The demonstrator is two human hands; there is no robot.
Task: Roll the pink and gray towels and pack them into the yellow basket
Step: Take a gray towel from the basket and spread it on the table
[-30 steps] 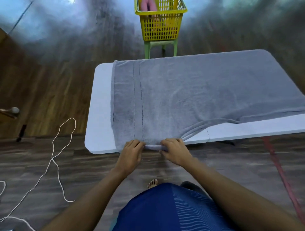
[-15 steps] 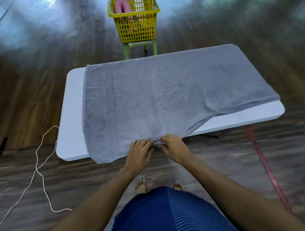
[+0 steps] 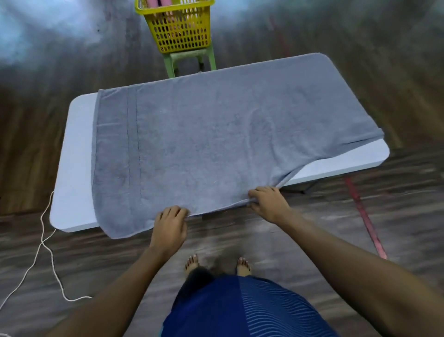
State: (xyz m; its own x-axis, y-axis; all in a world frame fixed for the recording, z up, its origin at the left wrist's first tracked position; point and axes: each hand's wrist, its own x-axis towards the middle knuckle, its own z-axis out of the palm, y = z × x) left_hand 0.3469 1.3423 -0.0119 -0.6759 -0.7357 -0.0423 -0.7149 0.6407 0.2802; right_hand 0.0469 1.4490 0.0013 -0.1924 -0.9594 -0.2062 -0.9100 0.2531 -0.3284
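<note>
Gray towel (image 3: 216,144) lies spread on the worktop (image 3: 72,168), centre frame. We record the hands, together earlier, now apart: left hand (image 3: 170,226) and right hand (image 3: 270,204) each grip its near hem. Pink towels (image 3: 165,3) sit in the yellow basket (image 3: 180,36), top centre.

Gray towel (image 3: 216,149) spread flat, near edge overhanging; pink towels (image 3: 158,3) in yellow basket (image 3: 180,33).

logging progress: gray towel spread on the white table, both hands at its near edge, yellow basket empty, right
Not empty: the head view shows pink rolled towels in the yellow basket. The rest holds: the gray towel is spread on the white table, left hand and right hand at its near edge.
</note>
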